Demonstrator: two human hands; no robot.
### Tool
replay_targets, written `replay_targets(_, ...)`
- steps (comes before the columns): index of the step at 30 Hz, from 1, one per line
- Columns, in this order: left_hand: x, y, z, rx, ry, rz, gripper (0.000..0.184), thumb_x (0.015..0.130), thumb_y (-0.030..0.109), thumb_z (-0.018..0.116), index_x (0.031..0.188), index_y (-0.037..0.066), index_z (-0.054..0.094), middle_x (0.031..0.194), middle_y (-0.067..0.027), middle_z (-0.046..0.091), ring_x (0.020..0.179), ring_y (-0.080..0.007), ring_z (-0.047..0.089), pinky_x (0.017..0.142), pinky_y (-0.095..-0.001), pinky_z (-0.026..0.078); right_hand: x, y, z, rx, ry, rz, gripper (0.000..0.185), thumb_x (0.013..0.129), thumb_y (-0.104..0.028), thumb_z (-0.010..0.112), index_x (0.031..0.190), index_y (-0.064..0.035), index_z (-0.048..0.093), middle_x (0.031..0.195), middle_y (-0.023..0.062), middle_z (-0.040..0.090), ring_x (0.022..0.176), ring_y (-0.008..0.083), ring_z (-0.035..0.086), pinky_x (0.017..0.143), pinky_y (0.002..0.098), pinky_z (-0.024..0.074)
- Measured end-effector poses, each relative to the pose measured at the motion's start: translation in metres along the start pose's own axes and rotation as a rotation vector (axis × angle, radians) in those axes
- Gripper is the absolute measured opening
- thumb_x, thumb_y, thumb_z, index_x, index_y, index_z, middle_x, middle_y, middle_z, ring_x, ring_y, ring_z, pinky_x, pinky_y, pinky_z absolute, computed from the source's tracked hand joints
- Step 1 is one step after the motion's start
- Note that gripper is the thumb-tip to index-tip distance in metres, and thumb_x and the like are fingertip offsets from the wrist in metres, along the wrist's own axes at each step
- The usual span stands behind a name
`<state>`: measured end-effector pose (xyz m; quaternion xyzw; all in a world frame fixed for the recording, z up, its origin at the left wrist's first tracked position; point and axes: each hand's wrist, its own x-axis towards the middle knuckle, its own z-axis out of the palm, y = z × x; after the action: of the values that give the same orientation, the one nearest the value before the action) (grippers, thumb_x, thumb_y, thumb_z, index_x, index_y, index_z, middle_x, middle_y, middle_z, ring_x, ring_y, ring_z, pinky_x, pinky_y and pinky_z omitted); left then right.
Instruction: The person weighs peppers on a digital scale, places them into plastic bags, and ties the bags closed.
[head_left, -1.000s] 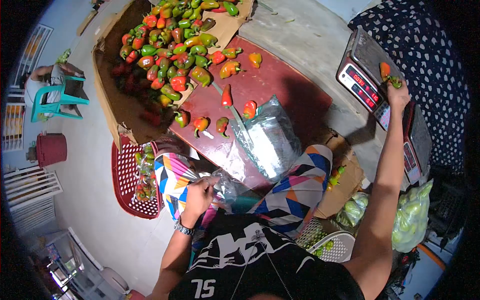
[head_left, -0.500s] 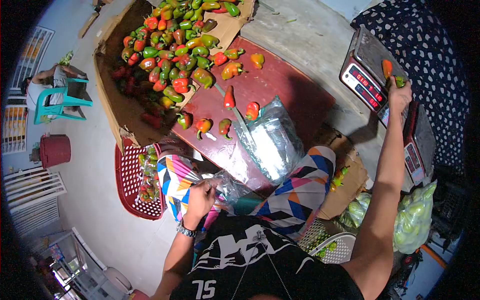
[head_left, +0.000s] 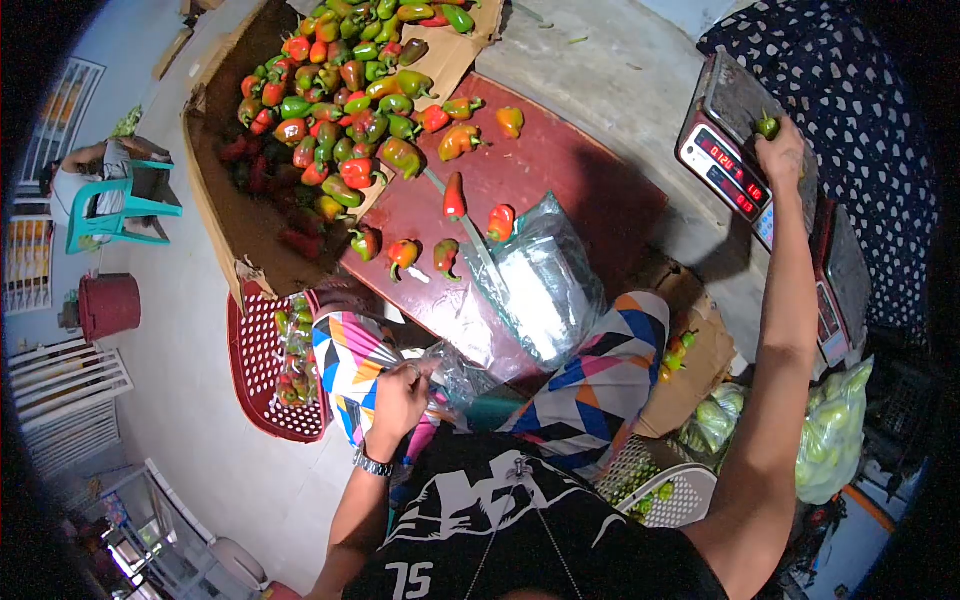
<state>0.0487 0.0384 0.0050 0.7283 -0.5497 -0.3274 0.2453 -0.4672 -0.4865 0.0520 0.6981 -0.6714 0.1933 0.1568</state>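
Observation:
My right hand (head_left: 783, 155) is over the metal pan of a digital scale (head_left: 735, 100) with lit red digits. A small dark green pepper (head_left: 768, 125) is at its fingertips; the fingers are closed and hide part of what they grip. Down by my lap, my left hand (head_left: 400, 398) pinches a clear plastic bag (head_left: 458, 382) that hangs crumpled over my knee. Several loose red, orange and green peppers, such as a long red pepper (head_left: 455, 196), lie on the red board (head_left: 590, 190) between the hands.
A large cardboard box (head_left: 215, 190) of mixed peppers stands left. A stack of clear bags (head_left: 545, 290) lies on the board. Red basket (head_left: 250, 360) holds bagged peppers. A second scale (head_left: 845, 270) and a bag of green produce (head_left: 830, 430) stand right. A person (head_left: 95, 180) sits far left.
My right hand has shifted up and left over the scale. The orange pepper seen at it earlier no longer shows, and a green one is at the fingertips. My left hand has barely moved.

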Motion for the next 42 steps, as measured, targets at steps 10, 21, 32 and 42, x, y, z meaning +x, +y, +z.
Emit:
replay_targets(10,0.001,0.003,-0.002,-0.016,-0.027,-0.02,0.032,0.078,-0.011,0.059,0.105,0.0,0.073,0.101,-0.0193,0.074,0.094,-0.0355,0.072,0.085,-0.0388,0.056,-0.013,-0.021,-0.014,-0.179,-0.107,0.044,0.051,0.084,-0.032,0.076,0.129,-0.0109,0.064,0.116,0.0187,0.066,0.117,0.0381,0.06,0.103,0.0459,0.0477)
replay_targets(21,-0.001,-0.006,0.005,0.0,0.05,0.02,0.02,0.086,0.001,0.067,0.105,0.002,0.072,0.101,-0.0186,0.073,0.09,-0.037,0.072,0.079,-0.041,0.056,-0.161,-0.082,-0.08,0.323,0.725,0.439,0.027,0.085,-0.014,0.072,0.107,0.0004,0.068,0.106,0.0182,0.066,0.098,0.0334,0.062,0.086,0.041,0.0496)
replay_targets(32,-0.006,0.0,0.0,-0.052,0.08,0.025,0.023,0.084,-0.003,0.069,0.107,0.002,0.071,0.112,-0.0133,0.074,0.074,-0.03,0.069,0.065,-0.0343,0.053,-0.257,-0.081,-0.045,0.358,0.689,0.631,0.027,0.079,-0.006,0.069,0.104,-0.0005,0.063,0.101,0.0158,0.06,0.086,0.032,0.057,0.08,0.0429,0.0463)
replay_targets(42,-0.006,-0.002,0.001,-0.071,0.086,0.018,0.023,0.083,-0.004,0.068,0.105,0.002,0.07,0.111,-0.0153,0.074,0.092,-0.0354,0.072,0.077,-0.0366,0.056,-0.245,-0.196,-0.027,0.714,-0.268,-0.101,0.025,0.089,-0.019,0.072,0.108,-0.0027,0.068,0.103,0.0168,0.069,0.097,0.0366,0.067,0.088,0.0433,0.0534)
